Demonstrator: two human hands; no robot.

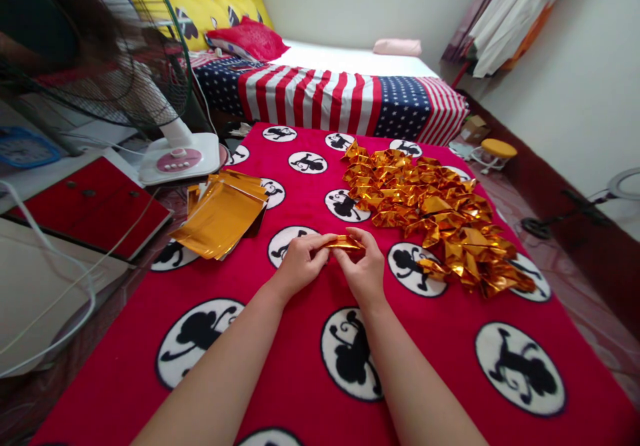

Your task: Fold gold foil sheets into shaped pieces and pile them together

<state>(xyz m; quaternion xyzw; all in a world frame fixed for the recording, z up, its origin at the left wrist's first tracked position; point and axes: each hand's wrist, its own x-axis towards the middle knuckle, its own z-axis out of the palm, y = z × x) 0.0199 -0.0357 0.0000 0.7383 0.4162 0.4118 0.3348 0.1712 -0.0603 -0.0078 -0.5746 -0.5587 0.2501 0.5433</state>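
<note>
Between both hands, over the middle of the red cloth (300,313), is a narrow folded piece of shiny gold foil paper (345,243). My left hand (303,259) pinches its left end with thumb and fingers. At its right end, my right hand (364,263) grips it the same way, thumb beneath and fingers above. A stack of flat gold foil paper sheets (223,213) lies to the left of my hands. Off to the right spreads a large pile of folded gold foil paper pieces (425,199), several rows deep.
A standing fan (175,139) rises at the left beside a red-topped cabinet (90,199). Beyond the cloth stands a bed with a flag-patterned cover (320,99). On the right floor are a yellow stool (499,148), a cardboard box (474,129) and a black stand (537,226).
</note>
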